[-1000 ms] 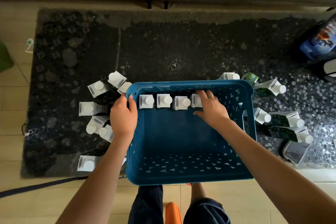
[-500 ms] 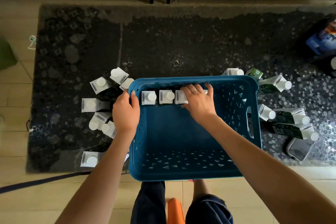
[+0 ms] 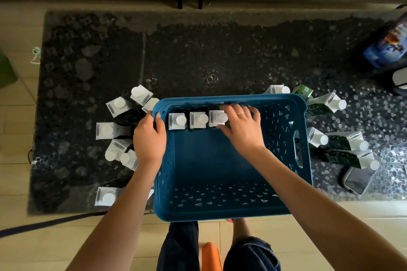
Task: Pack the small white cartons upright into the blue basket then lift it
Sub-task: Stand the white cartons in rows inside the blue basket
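The right hand [image 3: 240,126] has slid leftward along the far wall of the blue basket [image 3: 231,211] over the last second. It was resting on a fourth carton further right; now its fingers are spread and lie over that end of the row, touching the third carton [image 3: 217,118]. The fourth carton is hidden under the palm, so I cannot tell whether the hand is pinching it or only pushing it. The move looks like closing up the row, pressing the cartons tight against each other and the far wall so more will fit.

The left hand [image 3: 149,136] has not shifted: it is wrapped over the basket's left rim near the far corner, thumb inside, steadying it.

Three cartons show upright in the basket, caps up, side by side: the first carton [image 3: 177,120], the second carton [image 3: 198,119] and the third. The rest of the basket floor is bare, so packing is at an early stage and lifting is far off.

The basket sits on the dark desk [image 3: 220,55], its near edge overhanging. Loose cartons wait on both sides: a cluster on the left [image 3: 114,130], mostly upright, and a group on the right [image 3: 343,145], several lying on their sides. They are small white boxes with round white caps and dark green printed sides.
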A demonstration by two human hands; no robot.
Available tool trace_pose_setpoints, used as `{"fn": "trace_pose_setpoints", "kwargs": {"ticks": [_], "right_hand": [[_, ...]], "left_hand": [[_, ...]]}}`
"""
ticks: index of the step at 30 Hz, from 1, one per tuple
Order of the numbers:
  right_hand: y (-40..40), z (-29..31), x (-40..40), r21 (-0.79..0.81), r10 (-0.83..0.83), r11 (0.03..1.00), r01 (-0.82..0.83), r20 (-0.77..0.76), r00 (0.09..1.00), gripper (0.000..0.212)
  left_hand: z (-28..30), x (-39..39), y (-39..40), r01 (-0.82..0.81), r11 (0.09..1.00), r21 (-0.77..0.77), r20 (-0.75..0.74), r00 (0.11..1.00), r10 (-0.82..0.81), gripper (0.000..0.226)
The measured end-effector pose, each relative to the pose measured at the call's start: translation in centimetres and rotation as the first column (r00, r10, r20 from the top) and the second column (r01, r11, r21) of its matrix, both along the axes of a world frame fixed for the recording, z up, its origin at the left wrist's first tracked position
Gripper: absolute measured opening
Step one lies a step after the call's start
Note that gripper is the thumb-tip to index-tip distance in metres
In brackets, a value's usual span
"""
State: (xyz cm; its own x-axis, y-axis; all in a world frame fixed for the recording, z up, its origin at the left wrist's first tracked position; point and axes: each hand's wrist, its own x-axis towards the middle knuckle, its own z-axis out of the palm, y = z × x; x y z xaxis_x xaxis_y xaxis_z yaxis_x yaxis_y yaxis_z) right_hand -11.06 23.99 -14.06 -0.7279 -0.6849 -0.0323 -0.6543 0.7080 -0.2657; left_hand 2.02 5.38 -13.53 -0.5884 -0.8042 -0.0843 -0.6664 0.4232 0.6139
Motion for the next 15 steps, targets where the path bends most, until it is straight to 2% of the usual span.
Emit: {"fn": "trace_pose_setpoints", "kwargs": {"ticks": [2, 4, 5, 6, 8, 10, 12, 13, 15], "right_hand": [[0.3, 2.9, -0.8, -0.297, -0.084, 0.950, 0.097, 0.054, 0.995, 0.027], [0.8, 6.1, -3.2, -0.531, -0.222, 0.816, 0.227, 0.075, 0.972, 0.020], [1.0, 7.5, -4.9, -0.576, -0.305, 0.763, 0.294, 0.081, 0.949, 0.018], [1.5, 8.0, -7.0, -0.541, -0.391, 0.752, 0.376, 0.093, 0.916, 0.017], [2.5, 7.5, -11.7, -0.258, -0.527, 0.790, 0.557, 0.178, 0.831, 0.017], [3.3, 5.9, -15.6, 0.100, -0.576, 0.807, 0.582, 0.350, 0.739, 0.031], [3.7, 4.3, -18.0, 0.379, -0.487, 0.860, 0.341, 0.411, 0.771, 0.056], [3.9, 3.6, -18.7, 0.467, -0.427, 0.860, 0.206, 0.436, 0.793, 0.067], [3.9, 2.3, -19.5, 0.545, -0.357, 0.838, 0.014, 0.528, 0.770, 0.082]], "left_hand": [[0.2, 0.0, 0.1, 0.000, 1.000, 0.010, -0.010, 1.000, 0.001, 0.032], [0.3, 0.0, 0.1, -0.003, 1.000, 0.015, -0.012, 1.000, 0.003, 0.032], [0.2, 0.0, 0.1, -0.003, 1.000, 0.015, -0.010, 1.000, 0.003, 0.034], [0.2, 0.0, 0.1, -0.003, 1.000, 0.017, -0.008, 1.000, 0.003, 0.035], [0.2, 0.0, 0.1, -0.004, 1.000, 0.027, 0.001, 1.000, 0.004, 0.037], [0.1, 0.0, 0.0, -0.009, 0.999, 0.034, 0.018, 1.000, 0.008, 0.038], [0.0, 0.0, 0.0, -0.014, 0.999, 0.038, 0.029, 0.999, 0.013, 0.038], [0.0, 0.0, 0.0, -0.016, 0.999, 0.041, 0.029, 0.999, 0.015, 0.038], [0.0, 0.0, -0.1, -0.016, 0.999, 0.045, 0.025, 1.000, 0.015, 0.037]]}}
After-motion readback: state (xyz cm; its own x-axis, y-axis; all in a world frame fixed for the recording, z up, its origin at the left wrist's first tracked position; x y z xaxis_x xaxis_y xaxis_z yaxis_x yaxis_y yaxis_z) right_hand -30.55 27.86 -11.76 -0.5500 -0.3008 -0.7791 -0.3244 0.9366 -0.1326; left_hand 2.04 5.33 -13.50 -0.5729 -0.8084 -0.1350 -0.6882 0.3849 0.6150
